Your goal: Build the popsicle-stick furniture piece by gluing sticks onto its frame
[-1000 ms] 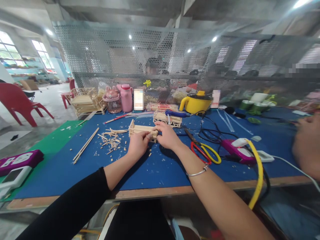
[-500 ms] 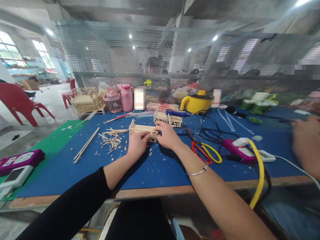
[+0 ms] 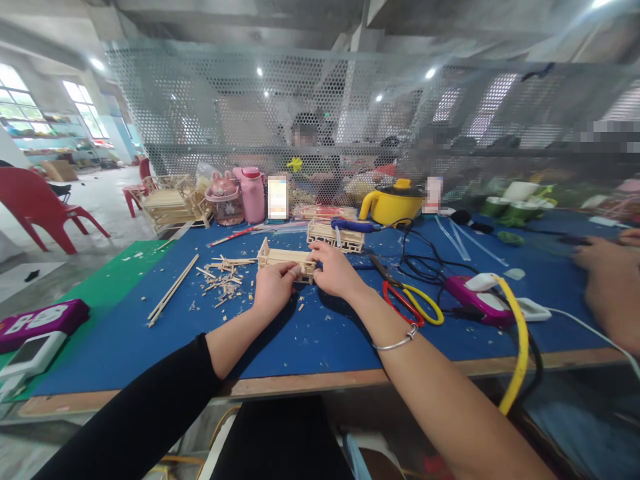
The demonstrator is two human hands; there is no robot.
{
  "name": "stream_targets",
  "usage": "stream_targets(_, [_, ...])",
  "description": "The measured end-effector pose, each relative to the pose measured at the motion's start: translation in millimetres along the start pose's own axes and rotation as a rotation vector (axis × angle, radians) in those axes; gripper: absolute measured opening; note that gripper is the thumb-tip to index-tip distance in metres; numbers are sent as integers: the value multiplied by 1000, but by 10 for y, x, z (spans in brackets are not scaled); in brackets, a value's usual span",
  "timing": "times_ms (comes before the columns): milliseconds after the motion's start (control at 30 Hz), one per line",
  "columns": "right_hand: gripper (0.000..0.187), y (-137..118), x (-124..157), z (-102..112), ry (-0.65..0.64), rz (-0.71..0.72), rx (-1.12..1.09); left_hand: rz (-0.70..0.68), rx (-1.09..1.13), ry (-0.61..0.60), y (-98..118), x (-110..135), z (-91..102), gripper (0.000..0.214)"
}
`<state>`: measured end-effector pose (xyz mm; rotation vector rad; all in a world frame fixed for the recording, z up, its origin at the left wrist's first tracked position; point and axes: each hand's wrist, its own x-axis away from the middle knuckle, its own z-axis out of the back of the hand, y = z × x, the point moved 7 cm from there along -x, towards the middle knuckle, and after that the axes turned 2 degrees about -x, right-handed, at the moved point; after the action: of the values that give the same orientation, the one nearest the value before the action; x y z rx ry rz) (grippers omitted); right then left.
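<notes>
A small wooden stick model (image 3: 285, 256), like a miniature bench, sits on the blue mat in front of me. My left hand (image 3: 274, 288) is closed on its front side, thumb and fingers pinching near the right end. My right hand (image 3: 334, 268) grips the model's right end with bent fingers, which hide that corner. Just behind stands a second wooden model (image 3: 320, 235), with a blue glue gun (image 3: 353, 227) lying across its top. Left of my left hand is a pile of short stick pieces (image 3: 225, 280). Red-and-yellow-handled scissors (image 3: 407, 303) lie right of my right wrist.
Long sticks (image 3: 173, 291) lie at the left. A purple power strip (image 3: 480, 300) with cables sits at the right, near another person's hand (image 3: 607, 280). Along the back stand a pink flask (image 3: 253, 195), a yellow pot (image 3: 397, 203) and a mesh screen (image 3: 225, 113).
My hands and the wooden model stay almost still. At the right edge, the other person's hands have shifted slightly, and a second one shows now.
</notes>
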<state>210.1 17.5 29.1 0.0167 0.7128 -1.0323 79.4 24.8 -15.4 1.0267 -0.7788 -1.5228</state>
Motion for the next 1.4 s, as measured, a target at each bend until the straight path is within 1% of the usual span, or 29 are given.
stream_targets(200, [25, 5, 4, -11, 0, 10, 4, 0, -1, 0, -6, -8, 0, 21])
stream_targets(433, [25, -5, 2, -7, 2, 20, 6, -32, -3, -5, 15, -4, 1, 21])
stream_targets(667, [33, -8, -2, -17, -19, 8, 5, -24, 9, 0, -7, -22, 4, 22])
stream_targets(967, [30, -3, 1, -12, -24, -14, -19, -44, 1, -11, 4, -13, 6, 22])
stream_targets(1133, [29, 0, 2, -8, -9, 4, -38, -24, -1, -10, -4, -13, 7, 22])
stream_targets(1400, [29, -16, -4, -9, -19, 9, -1, -6, 3, -11, -26, -15, -3, 24])
